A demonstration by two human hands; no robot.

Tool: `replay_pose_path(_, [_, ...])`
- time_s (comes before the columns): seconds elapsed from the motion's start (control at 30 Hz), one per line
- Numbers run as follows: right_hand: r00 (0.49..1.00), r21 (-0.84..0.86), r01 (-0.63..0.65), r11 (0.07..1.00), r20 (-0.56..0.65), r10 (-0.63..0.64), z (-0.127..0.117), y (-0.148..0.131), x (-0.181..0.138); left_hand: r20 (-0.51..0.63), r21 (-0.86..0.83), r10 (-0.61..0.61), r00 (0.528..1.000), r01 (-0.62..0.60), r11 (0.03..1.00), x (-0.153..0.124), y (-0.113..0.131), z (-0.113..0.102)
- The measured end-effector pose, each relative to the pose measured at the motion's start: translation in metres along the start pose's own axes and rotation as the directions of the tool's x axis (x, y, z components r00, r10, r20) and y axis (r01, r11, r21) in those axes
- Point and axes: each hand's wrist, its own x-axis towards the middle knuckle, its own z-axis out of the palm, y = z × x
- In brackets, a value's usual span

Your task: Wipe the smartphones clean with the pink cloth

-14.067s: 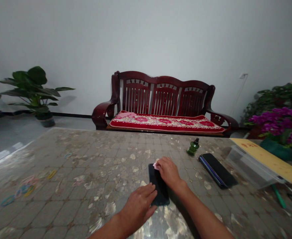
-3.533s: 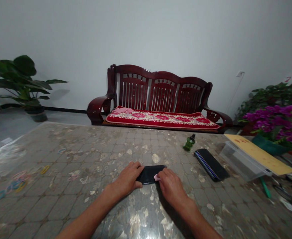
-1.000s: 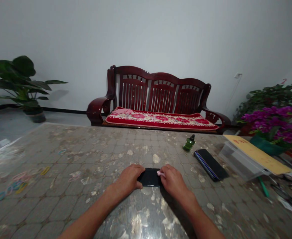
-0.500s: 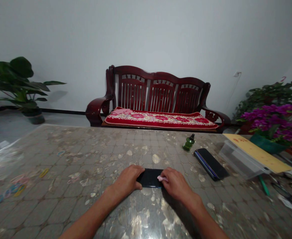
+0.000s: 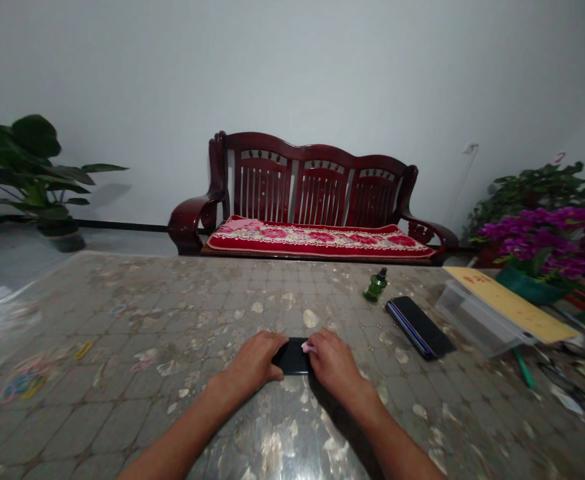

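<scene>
A dark smartphone (image 5: 292,359) lies flat on the patterned tablecloth (image 5: 212,300), its long side running left to right. My left hand (image 5: 258,359) grips its left end between thumb and fingers. My right hand (image 5: 333,360) rests over the right part of the screen, fingers closed on a small pink cloth (image 5: 307,347). Only a tip of that cloth shows; the rest is hidden in the fingers. The phone's right end is covered by my right hand.
To the right are a green spray bottle (image 5: 375,285), a dark wallet-like case (image 5: 419,328), a clear plastic box (image 5: 465,323) with a yellow envelope (image 5: 510,303) on top, and purple flowers (image 5: 557,240). Several coloured hair ties (image 5: 25,380) lie at left. A wooden bench (image 5: 297,193) stands behind.
My right hand has slid left across the phone screen with the pink cloth. My left hand stays on the phone's left end. The view has shifted slightly.
</scene>
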Motion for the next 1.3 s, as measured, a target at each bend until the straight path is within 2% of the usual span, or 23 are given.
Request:
replay_pose_path(0.27, [0.983, -0.070, -0.179, 0.981, -0.055, 0.175, -0.011, 0.016, 0.005, 0.006, -0.008, -0.038, 0.999, 0.038, 0.999, 0.000, -0.003, 0.003])
replay_pose_path(0.57, [1.000, -0.056, -0.029, 0.998, 0.009, 0.030, 0.003, -0.025, 0.017, -0.015, -0.007, -0.037, 0.999, 0.036, 0.999, 0.002, -0.006, 0.007])
replay_pose_path(0.63, [0.999, -0.056, -0.030, 0.998, 0.013, 0.031, 0.001, -0.020, 0.016, -0.010, -0.010, -0.039, 0.999, 0.039, 0.999, 0.001, -0.005, 0.006])
replay_pose_path(0.77, [0.990, -0.087, -0.140, 0.986, -0.038, 0.137, -0.006, 0.004, 0.014, 0.006, -0.007, -0.042, 0.999, 0.042, 0.999, 0.000, -0.003, 0.003])
replay_pose_path(0.87, [0.982, -0.094, -0.183, 0.979, -0.064, 0.178, -0.009, 0.009, 0.014, 0.010, -0.010, -0.043, 0.999, 0.043, 0.999, -0.001, -0.002, 0.002])
replay_pose_path(0.97, [0.990, -0.085, -0.139, 0.987, -0.041, 0.136, -0.005, -0.005, 0.013, 0.008, -0.004, -0.048, 0.999, 0.048, 0.999, 0.000, -0.002, 0.003])
replay_pose_path(1.07, [1.000, -0.068, -0.016, 0.998, 0.015, 0.018, 0.000, -0.022, 0.010, -0.012, 0.006, -0.033, 0.999, 0.033, 0.999, 0.001, -0.002, 0.004])
replay_pose_path(1.17, [0.997, -0.055, 0.066, 0.996, 0.042, -0.064, 0.000, -0.023, 0.007, -0.017, 0.006, -0.029, 0.999, 0.030, 1.000, 0.001, -0.001, 0.004])
replay_pose_path(1.3, [0.999, -0.091, -0.034, 0.995, -0.012, 0.033, -0.011, 0.004, 0.007, -0.003, 0.007, -0.040, 0.999, 0.040, 0.999, -0.001, 0.000, 0.001])
